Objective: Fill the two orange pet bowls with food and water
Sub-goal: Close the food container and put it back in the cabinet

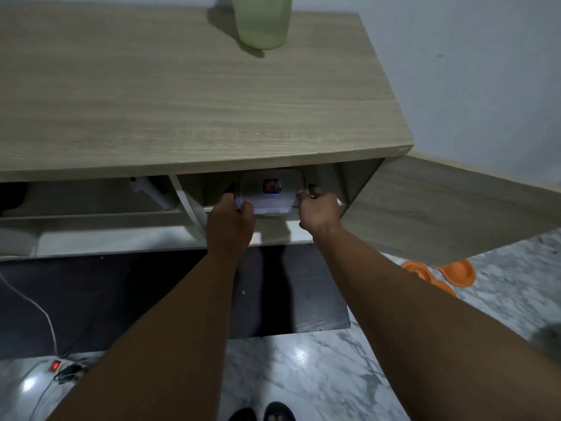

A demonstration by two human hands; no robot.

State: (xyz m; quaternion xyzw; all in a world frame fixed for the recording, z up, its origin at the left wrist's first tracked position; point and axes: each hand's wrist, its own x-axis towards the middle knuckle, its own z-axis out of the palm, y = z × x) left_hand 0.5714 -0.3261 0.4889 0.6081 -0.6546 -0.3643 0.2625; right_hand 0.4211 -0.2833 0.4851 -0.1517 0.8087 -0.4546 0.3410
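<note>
green bottle [262, 21] top cut by frame edge; orange bowls [440, 273] half hidden behind cabinet door [449, 208]; container [268, 192] label blurred, unreadable

Two hands are in view, the left hand [232, 221] and the right hand [318, 212], both gripping one white container [270, 192] at the front edge of the cabinet's open compartment. One green tumbler [262, 21] stands near the far edge of the cabinet top [182, 95]. Two orange pet bowls [458, 271] lie on the marble floor [303, 375], partly hidden by the open cabinet door [449, 208]. One power strip [56, 366] sits at the left, and one dark mat [91, 299].
</note>
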